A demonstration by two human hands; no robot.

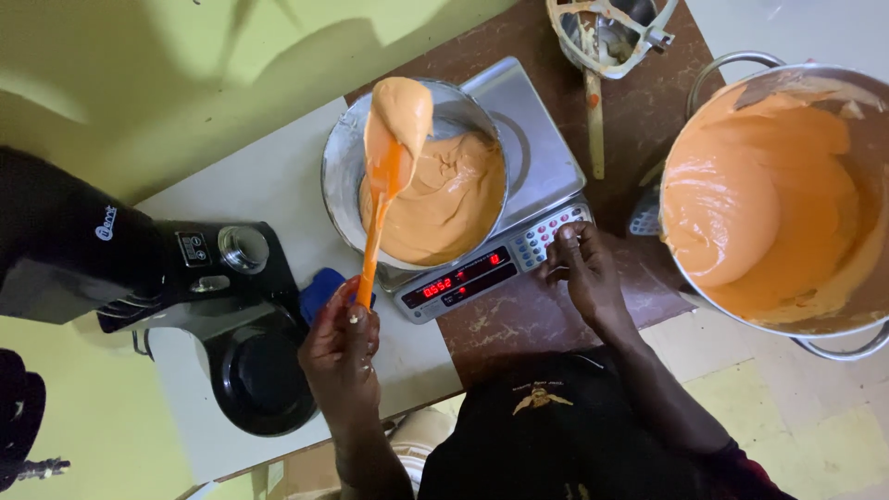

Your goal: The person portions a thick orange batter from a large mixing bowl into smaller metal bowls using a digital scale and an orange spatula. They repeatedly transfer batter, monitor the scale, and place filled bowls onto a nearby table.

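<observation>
Batter [444,199] is being portioned into the pan [344,167] on the scale [519,185]. The spatula [384,176], loaded, is gripped by the left hand [341,347]; the right hand [579,268], fingers loose, rests on the scale keys. Next, a careful top-up against the readout seems needed.

Item count, as observed:

- 1 round metal cake pan [344,157] part-filled with orange batter
- 1 large steel pot [866,139] with orange batter
- 1 grey digital weighing scale [542,153] with red display
- 1 orange silicone spatula [384,171] loaded with batter
- 1 black stand mixer [139,268]
- 1 batter-coated metal mixer whisk [607,37]
- 1 blue cloth [319,289]
- 2 hands: left hand [341,352], right hand [583,268]
- 2 tabletops: 1 white [269,185], 1 brown [639,120]
</observation>
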